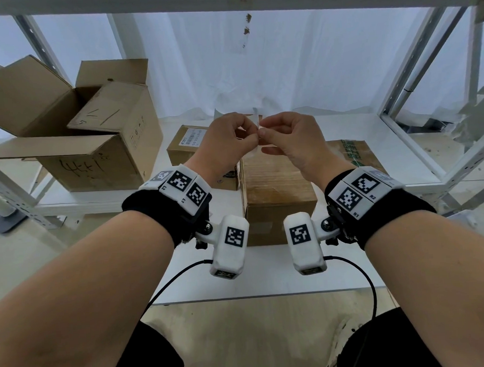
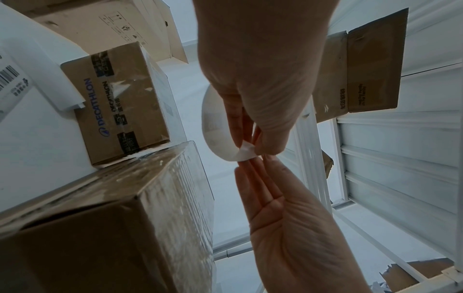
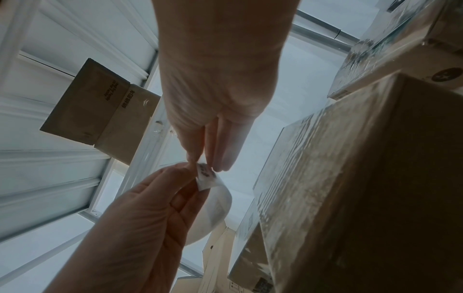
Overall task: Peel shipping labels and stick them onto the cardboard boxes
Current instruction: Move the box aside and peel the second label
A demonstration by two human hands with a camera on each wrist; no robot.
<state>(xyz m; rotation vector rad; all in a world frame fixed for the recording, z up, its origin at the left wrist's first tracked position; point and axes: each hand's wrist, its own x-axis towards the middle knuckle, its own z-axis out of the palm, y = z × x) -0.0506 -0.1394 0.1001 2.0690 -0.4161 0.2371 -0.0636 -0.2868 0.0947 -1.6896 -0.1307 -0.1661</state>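
Note:
Both hands are raised together above a tape-wrapped cardboard box (image 1: 277,190). Between them is a white shipping label (image 1: 256,117) on its backing. My right hand (image 1: 266,132) grips the curled sheet (image 3: 218,202) between thumb and fingers. My left hand (image 1: 250,135) pinches one corner of the label (image 2: 246,153) with its fingertips (image 2: 250,164). In the left wrist view the sheet bows away to the left of the right hand (image 2: 258,150). The taped box stands just beside and below the hands (image 2: 112,208) (image 3: 350,158).
A small box (image 1: 189,146) with a barcode label on top stands behind the taped one. A large open carton (image 1: 80,129) fills the left of the white table (image 1: 267,276). A flat box with green print (image 1: 350,151) lies at right. White rack posts (image 1: 425,92) frame the right side.

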